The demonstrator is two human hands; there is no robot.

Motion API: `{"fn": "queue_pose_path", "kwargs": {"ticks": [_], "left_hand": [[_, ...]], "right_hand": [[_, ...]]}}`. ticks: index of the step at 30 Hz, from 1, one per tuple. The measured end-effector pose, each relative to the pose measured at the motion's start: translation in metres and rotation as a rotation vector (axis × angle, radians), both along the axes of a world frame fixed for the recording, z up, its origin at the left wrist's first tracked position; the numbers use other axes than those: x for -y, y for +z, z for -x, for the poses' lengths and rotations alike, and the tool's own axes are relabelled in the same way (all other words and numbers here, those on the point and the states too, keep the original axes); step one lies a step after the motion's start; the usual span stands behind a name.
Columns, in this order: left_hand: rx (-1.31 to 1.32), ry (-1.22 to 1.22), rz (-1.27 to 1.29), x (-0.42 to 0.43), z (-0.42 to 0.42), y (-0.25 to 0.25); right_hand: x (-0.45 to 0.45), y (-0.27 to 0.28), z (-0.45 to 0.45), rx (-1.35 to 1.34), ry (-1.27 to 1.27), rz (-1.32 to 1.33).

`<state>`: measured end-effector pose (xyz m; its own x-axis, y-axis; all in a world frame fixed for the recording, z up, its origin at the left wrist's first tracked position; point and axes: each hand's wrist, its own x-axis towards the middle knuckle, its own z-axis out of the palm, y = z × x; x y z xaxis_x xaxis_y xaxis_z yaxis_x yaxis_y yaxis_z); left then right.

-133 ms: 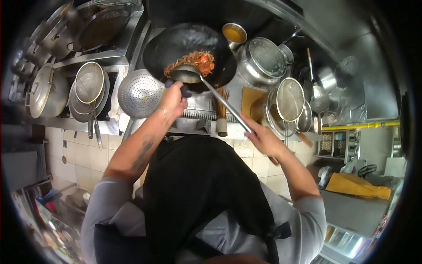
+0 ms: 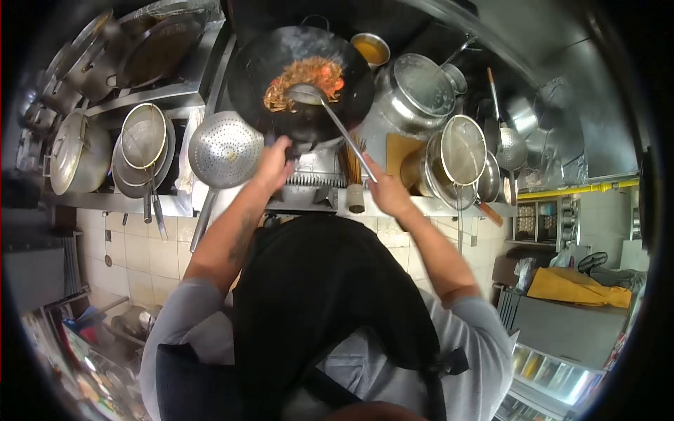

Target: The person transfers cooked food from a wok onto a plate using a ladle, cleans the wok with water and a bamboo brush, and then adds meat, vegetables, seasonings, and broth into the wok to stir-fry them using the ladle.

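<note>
Head view, running left to right:
- The lidded pot (image 2: 78, 156) is standing at your far left, with a round mesh strainer (image 2: 144, 133) resting beside it over the stove.
- The perforated scoop (image 2: 226, 149) is lying just left of the wok (image 2: 251, 70), its handle pointing back towards you.
- Your left hand (image 2: 272, 168) is reaching to the wok's near rim, beside a dark, blurred patch; whether the fingers are clenching a handle or a cloth there, you cannot tell from this angle.
- The wok is now sitting less tipped towards you than a moment ago, and the looped handle on its far side is showing.
- The food (image 2: 309, 69), brown shreds with bright red pieces, is spreading across the middle of the wok. The ladle (image 2: 306, 92) is reaching further in, its bowl touching the near edge of the food, so it seems to be working the food rather than hanging over the rim.
- The bundled brush (image 2: 356, 198) is standing between your hands, and a cup of yellow liquid (image 2: 387, 54) is sitting just beyond the wok.
- Your right hand (image 2: 390, 193) is grasping the ladle's shaft and coming in closer to the brush.
- The tall metal pot (image 2: 397, 116) and another mesh strainer (image 2: 463, 149) are resting further right.
</note>
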<state>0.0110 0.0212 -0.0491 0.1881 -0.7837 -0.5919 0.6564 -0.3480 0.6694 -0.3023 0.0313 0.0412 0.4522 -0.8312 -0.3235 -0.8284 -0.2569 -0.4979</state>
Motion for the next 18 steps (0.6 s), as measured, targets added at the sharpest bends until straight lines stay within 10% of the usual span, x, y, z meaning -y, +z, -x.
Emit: {"fn": "queue_pose_path", "kwargs": {"ticks": [8,12,18], "left_hand": [[0.037,0.030,-0.016,-0.049,0.014,0.074],[-0.058,-0.055,-0.052,0.021,0.001,0.001],[0.112,-0.059,0.038,-0.063,0.022,0.046]], "right_hand": [[-0.003,0.083,0.063,-0.020,0.171,0.030],[0.018,0.001,0.036,0.020,0.095,0.105],[0.012,0.005,0.036,0.132,-0.004,0.347]]}}
